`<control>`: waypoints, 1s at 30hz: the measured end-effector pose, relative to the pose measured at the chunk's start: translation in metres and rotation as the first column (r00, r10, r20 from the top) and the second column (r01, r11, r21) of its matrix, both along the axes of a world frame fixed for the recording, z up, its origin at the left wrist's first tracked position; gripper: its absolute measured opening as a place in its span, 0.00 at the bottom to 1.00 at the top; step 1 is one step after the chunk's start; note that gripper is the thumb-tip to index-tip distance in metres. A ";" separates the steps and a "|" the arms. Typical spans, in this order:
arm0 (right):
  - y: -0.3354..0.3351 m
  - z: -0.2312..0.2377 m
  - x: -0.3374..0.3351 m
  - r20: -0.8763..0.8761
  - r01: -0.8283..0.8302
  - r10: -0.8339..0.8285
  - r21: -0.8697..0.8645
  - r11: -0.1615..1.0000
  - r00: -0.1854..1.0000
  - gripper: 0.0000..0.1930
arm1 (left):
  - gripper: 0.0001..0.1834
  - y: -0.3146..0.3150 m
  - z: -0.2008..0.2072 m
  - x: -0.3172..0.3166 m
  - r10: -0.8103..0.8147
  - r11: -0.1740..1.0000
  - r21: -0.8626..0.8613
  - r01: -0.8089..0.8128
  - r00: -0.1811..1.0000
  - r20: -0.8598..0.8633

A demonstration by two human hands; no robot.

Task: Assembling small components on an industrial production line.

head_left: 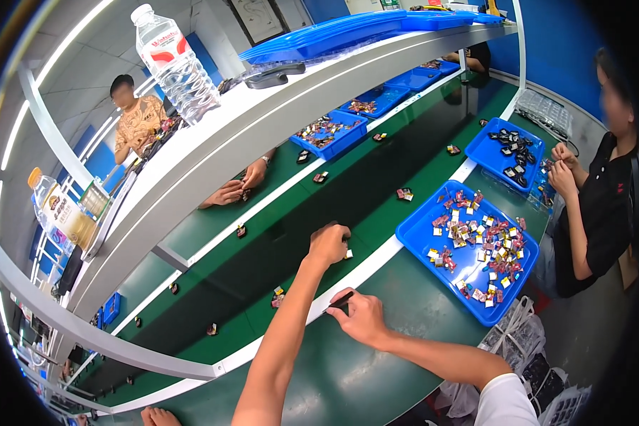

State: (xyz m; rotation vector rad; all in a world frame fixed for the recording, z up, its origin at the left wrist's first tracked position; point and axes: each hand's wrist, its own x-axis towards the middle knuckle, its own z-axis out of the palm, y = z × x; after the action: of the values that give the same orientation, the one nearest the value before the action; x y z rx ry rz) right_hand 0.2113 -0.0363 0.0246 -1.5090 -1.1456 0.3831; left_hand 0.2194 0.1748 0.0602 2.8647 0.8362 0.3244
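My left hand [327, 243] reaches out over the green conveyor belt [263, 266], its fingers curled. Against its fingertips is a small circuit part [348, 253] with a white and yellow label; whether it is gripped or lies on the belt is hard to see. My right hand [361, 318] rests by the near edge of the bench, pinching a slim black tool [341, 302] with a thin tip pointing left. To its right, a blue tray [413, 240] holds a scattered pile of small red, white and yellow circuit parts.
A second blue tray [481, 157] holds black pieces near a co-worker [589, 206] at right. Another person's hands [243, 186] work across the belt. A metal shelf [213, 156] carrying bottles overhangs the far side. Small assemblies sit along the belt.
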 end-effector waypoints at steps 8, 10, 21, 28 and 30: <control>0.001 -0.007 -0.002 -0.026 -0.008 0.010 0.060 0.998 1.000 0.11 | 0.09 0.011 0.007 -0.071 0.312 0.856 -0.449 -0.258 0.949 0.049; 0.003 -0.012 0.000 -0.062 -0.014 0.020 0.089 0.996 0.998 0.11 | 0.09 -0.004 0.011 -0.094 0.396 0.758 -0.606 -0.240 0.908 0.137; 0.000 0.003 -0.002 -0.640 -0.385 0.404 0.179 0.905 0.654 0.09 | 0.12 -0.124 -0.032 -0.199 0.720 0.492 -0.860 0.134 0.492 0.488; -0.005 -0.001 -0.009 -0.272 -0.338 0.367 0.148 0.929 0.890 0.08 | 0.14 -0.157 -0.049 -0.202 0.746 0.530 -0.842 0.097 0.418 0.518; -0.006 -0.005 -0.012 -0.248 -0.313 0.344 0.156 0.937 0.906 0.08 | 0.14 -0.161 -0.048 -0.201 0.750 0.521 -0.850 0.082 0.432 0.501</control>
State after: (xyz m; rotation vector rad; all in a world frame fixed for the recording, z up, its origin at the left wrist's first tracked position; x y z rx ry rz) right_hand 0.1996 -0.0419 0.0196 -1.1210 -1.1801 0.7222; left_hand 0.0184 0.0134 0.0124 1.2822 1.0174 1.0138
